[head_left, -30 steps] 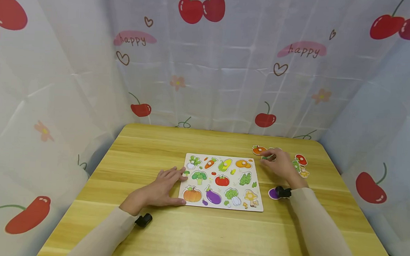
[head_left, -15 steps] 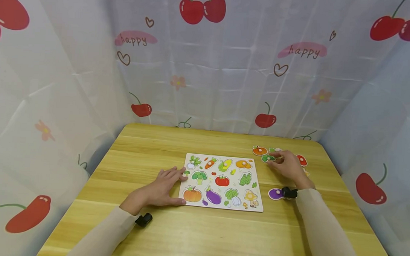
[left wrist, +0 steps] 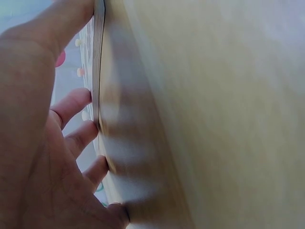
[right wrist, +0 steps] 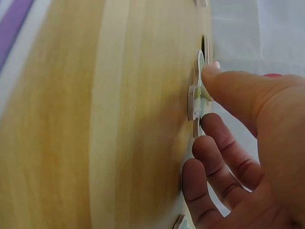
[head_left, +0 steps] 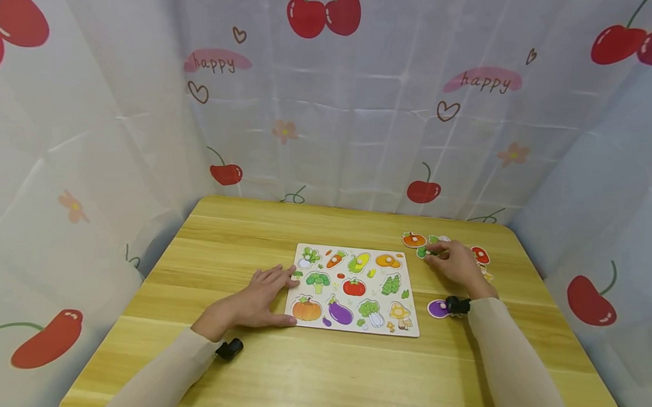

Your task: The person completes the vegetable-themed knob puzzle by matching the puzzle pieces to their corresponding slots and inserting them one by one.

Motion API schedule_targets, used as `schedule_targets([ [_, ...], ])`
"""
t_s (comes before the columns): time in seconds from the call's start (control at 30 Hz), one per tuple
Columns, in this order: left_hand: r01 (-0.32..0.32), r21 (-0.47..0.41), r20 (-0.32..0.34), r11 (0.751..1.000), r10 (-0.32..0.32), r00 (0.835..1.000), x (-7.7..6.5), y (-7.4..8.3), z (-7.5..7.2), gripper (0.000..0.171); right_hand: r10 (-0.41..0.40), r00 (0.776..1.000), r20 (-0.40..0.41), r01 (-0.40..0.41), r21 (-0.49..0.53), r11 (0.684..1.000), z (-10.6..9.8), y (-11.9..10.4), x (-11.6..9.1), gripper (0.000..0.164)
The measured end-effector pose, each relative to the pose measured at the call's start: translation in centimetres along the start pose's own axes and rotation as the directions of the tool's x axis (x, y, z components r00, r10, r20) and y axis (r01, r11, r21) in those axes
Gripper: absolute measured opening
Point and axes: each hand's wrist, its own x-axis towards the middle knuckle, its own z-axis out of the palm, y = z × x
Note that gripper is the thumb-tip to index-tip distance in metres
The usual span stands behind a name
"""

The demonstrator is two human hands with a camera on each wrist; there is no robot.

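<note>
A white vegetable puzzle board (head_left: pixel 329 328) lies mid-table, with small knobs on the radish, carrot, corn and potato pieces in its top row. My left hand (head_left: pixel 258 300) rests at its left edge, fingers spread; in the left wrist view the thumb (left wrist: pixel 66 24) and fingertips lie along that edge. My right hand (head_left: pixel 455 265) is at a green broccoli puzzle piece (head_left: pixel 421 252) right of the board. In the right wrist view, the thumb (right wrist: pixel 228 88) and index finger (right wrist: pixel 224 138) stand apart on either side of that piece's knob (right wrist: pixel 206 94).
A pumpkin piece (head_left: pixel 413 240) and a partly hidden leafy piece (head_left: pixel 439 238) lie behind the broccoli. Right of the hand are a red piece (head_left: pixel 480 255) and a yellowish piece (head_left: pixel 486 273). A purple eggplant piece (head_left: pixel 437 308) lies near the right wrist. Curtains surround the table.
My right hand drew back to the right from over the broccoli piece, uncovering it, then came slightly left to it again. The left hand and the board stay in place.
</note>
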Motion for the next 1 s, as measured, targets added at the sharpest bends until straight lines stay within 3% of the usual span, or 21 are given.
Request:
schedule_targets([
  [0.47, -0.001, 0.009, -0.003, 1.000, 0.001, 1.000, 0.1, -0.2, 0.2, 0.105, 0.046, 0.999, 0.003, -0.046, -0.012, 0.999, 0.2, -0.2, -0.1, 0.026],
  [1.0, -0.002, 0.015, -0.003, 1.000, 0.002, 1.000, 0.1, -0.3, 0.2, 0.102, 0.076, 0.997, 0.009, -0.076, -0.011, 0.997, -0.7, -0.7, -0.9, 0.031],
])
